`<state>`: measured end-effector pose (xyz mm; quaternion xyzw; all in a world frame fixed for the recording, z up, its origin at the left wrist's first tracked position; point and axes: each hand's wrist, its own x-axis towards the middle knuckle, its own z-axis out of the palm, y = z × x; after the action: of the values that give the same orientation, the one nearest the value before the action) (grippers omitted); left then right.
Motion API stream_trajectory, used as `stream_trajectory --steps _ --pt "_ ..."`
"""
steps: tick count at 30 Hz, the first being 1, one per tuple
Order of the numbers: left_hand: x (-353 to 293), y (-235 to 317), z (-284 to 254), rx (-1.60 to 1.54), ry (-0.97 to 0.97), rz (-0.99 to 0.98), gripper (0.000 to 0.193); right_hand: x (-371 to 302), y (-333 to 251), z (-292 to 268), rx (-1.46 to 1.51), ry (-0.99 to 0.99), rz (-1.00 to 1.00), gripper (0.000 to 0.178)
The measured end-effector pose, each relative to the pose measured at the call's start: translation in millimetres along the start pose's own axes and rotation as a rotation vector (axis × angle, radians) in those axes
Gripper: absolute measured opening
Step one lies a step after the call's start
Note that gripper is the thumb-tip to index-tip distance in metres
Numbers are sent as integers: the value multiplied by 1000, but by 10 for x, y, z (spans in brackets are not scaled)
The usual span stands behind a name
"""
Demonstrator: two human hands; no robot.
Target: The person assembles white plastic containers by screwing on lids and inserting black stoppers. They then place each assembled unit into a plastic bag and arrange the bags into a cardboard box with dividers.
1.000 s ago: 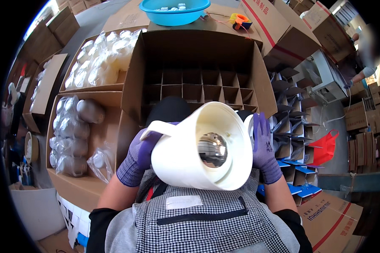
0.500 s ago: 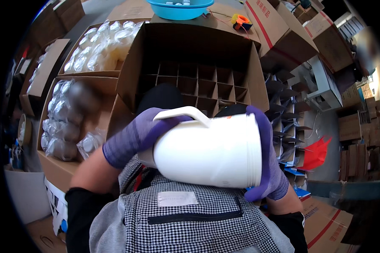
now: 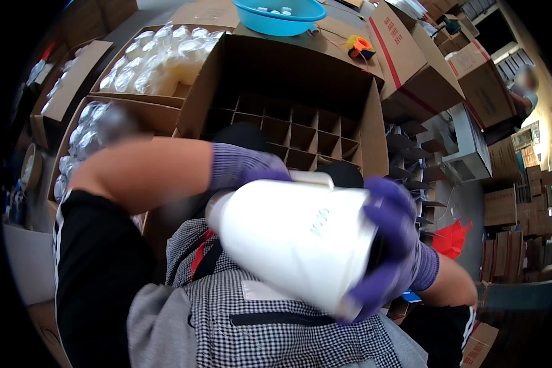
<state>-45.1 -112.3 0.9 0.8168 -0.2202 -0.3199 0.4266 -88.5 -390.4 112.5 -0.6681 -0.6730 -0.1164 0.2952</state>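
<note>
Head view: nearer the wearer than the divided carton, a white jug is held sideways, its rim end clasped by the gloved right hand, the left hand's grip being hidden behind it and untellable.

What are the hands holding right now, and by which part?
A white jug: the right hand grips its open-end rim; the left hand is at the far side near the handle, its exact grip hidden.

Head-worn fisheye, looking down, close above the hands
</note>
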Motion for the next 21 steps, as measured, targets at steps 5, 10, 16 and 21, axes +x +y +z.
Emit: stream_trajectory --steps 5,10,16,21 --pt "-55 -42 164 68 139 111 30 -685 -18 254 196 31 457 129" --pt "-373 202 257 -214 424 -42 37 -600 -73 277 757 160 973 162" --pt "-217 59 395 89 427 53 27 -538 -190 417 521 261 1025 131" --pt "65 -260 229 -96 -15 -5 33 -180 -219 331 64 32 183 73"
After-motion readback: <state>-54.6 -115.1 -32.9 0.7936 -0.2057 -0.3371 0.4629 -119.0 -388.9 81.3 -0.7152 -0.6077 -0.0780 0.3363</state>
